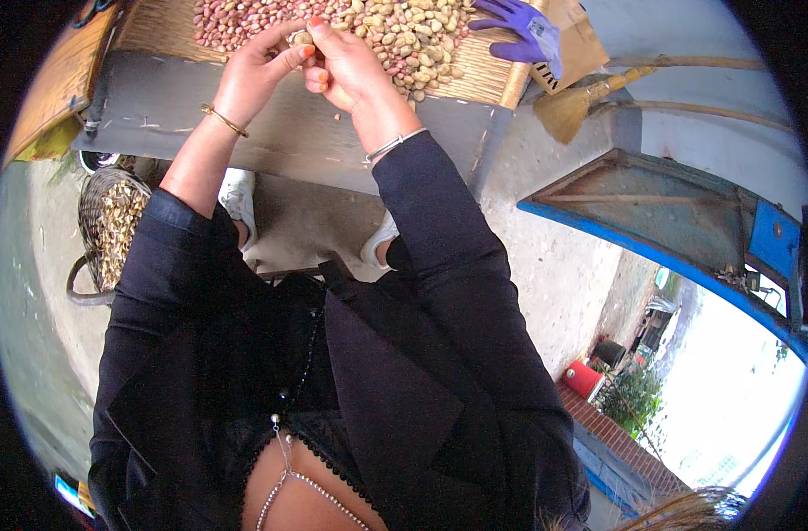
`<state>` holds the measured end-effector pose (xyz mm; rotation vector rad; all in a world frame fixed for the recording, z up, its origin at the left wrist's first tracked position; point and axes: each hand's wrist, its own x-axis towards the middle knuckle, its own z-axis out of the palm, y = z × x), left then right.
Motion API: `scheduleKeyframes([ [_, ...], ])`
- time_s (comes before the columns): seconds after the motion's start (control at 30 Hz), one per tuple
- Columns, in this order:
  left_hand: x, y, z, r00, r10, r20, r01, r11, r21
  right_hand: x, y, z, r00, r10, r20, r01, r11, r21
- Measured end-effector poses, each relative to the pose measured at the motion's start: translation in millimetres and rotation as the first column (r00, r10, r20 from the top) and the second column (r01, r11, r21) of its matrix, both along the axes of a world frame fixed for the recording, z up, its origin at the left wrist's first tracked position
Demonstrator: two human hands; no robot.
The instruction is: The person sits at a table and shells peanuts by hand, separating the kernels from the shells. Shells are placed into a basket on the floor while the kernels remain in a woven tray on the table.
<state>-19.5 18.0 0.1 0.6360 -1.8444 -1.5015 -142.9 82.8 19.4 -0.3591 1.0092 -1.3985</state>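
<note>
An unshelled peanut (302, 38) is pinched between the fingertips of my left hand (261, 66) and my right hand (351, 70), which meet over the near edge of the work surface. Behind my left hand lie many pink shelled peanut kernels (228, 23). Tan peanuts in their shells (420, 43) are heaped behind and to the right of my right hand, with some pink kernels among them. Both heaps rest on a woven straw-coloured mat (153, 30). A dark grey sheet (171, 106), scattered with small bits, covers the surface's near side.
A purple-and-grey work glove (520, 30) lies on the mat's right edge, beside a brown paper bag (579, 40) bearing writing. A straw broom (566, 109) stands right. On the floor at left, a wicker basket (89, 212) holds peanut shells (122, 226). A blue-edged metal door (656, 199) is at right.
</note>
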Motion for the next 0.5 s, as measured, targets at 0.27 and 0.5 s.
scheduleKeyframes([
  [0.27, 7.3, -5.3, -2.8, 0.999, 0.0, 0.044, -0.011, 0.973, 0.23, 6.5, -8.3, -3.9, 0.978, 0.083, -0.191, -0.096, 0.994, -0.057],
  [0.5, 15.4, -9.6, 0.9, 0.973, -0.045, 0.224, -0.002, 0.978, 0.207, 10.6, -1.7, 0.6, 0.87, 0.138, -0.473, -0.215, 0.97, -0.113],
])
